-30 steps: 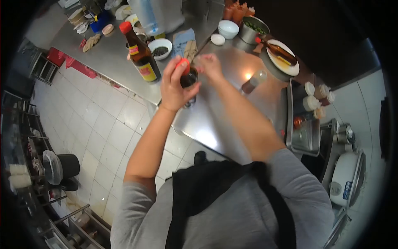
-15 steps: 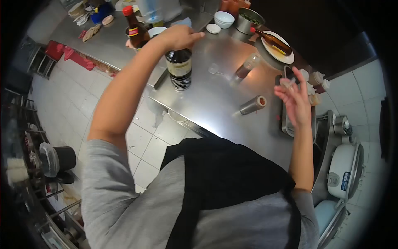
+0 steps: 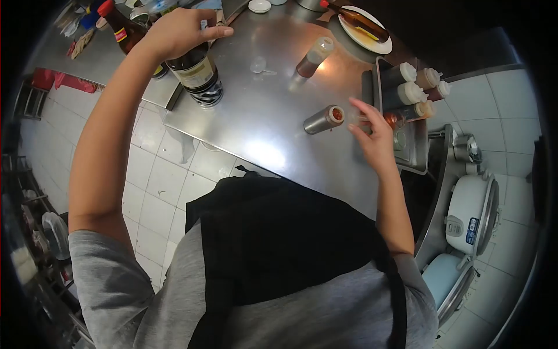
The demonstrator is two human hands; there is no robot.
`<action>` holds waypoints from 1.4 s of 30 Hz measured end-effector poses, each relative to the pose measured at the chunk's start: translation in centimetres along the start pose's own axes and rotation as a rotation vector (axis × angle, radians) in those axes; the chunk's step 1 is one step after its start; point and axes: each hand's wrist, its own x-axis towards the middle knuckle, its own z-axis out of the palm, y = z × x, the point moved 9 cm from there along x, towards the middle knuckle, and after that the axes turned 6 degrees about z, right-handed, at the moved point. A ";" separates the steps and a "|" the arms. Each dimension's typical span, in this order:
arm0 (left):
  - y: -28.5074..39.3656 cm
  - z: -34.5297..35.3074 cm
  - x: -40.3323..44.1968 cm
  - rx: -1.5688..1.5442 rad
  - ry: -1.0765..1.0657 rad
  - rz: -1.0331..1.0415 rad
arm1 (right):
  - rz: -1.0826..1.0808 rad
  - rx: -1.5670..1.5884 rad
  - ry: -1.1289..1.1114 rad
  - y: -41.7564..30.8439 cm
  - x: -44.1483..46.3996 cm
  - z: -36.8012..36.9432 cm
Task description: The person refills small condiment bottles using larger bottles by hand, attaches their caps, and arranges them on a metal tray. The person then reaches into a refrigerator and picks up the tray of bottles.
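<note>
One dark labelled bottle (image 3: 196,74) stands near the desk (image 3: 258,119) edge, long axis upright, top pointing up beneath the left hand (image 3: 179,32); its grip I cannot tell. The right hand (image 3: 378,138) pinches a small clear piece (image 3: 359,120) beside an open silver container (image 3: 322,120).

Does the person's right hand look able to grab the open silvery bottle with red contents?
Probably yes: the right hand is close beside the open silvery bottle, and no other bottle stands between them. A small clear piece near its fingertips might hinder the grip, though.
</note>
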 end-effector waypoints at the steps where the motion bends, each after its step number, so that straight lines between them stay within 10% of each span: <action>1: 2.2 -2.4 -0.5 0.147 0.256 0.202 | -0.019 -0.045 -0.031 -1.0 0.4 0.4; 3: 6.5 -5.0 -4.4 0.433 0.761 0.594 | -0.077 -0.164 -0.103 -1.7 0.9 1.0; 6: 9.2 -4.0 -5.7 -0.057 0.762 0.549 | -0.172 -0.336 -0.211 -1.9 2.0 2.3; 9: 14.2 8.1 -4.1 -0.684 0.312 0.526 | -0.190 -0.414 -0.285 -2.5 2.8 3.2; 15: 20.8 22.5 -0.6 -1.077 0.059 0.413 | -0.225 -0.474 -0.423 -2.5 3.6 4.9; 20: 21.6 24.5 0.4 -1.114 -0.028 0.415 | 0.084 -0.912 -0.441 -0.6 4.4 4.4; 24: 21.2 23.7 0.2 -1.072 0.081 0.416 | -0.291 -0.834 -0.273 -2.7 3.9 4.1; 26: 21.3 24.0 0.4 -1.070 0.032 0.406 | 0.030 -1.021 -0.443 -0.4 4.0 4.2; 32: 21.2 24.4 0.6 -1.076 0.026 0.422 | -0.264 -0.832 -0.347 -1.7 3.7 4.2; 35: 21.3 24.2 0.4 -1.054 -0.016 0.413 | 0.155 -1.020 -0.482 -0.4 4.4 3.7; 38: 21.2 24.6 0.6 -1.037 -0.032 0.401 | -0.253 -0.558 -0.301 -2.2 4.2 3.3; 42: 21.2 24.8 0.5 -1.028 -0.001 0.357 | -0.105 -0.504 -0.348 0.4 4.7 4.2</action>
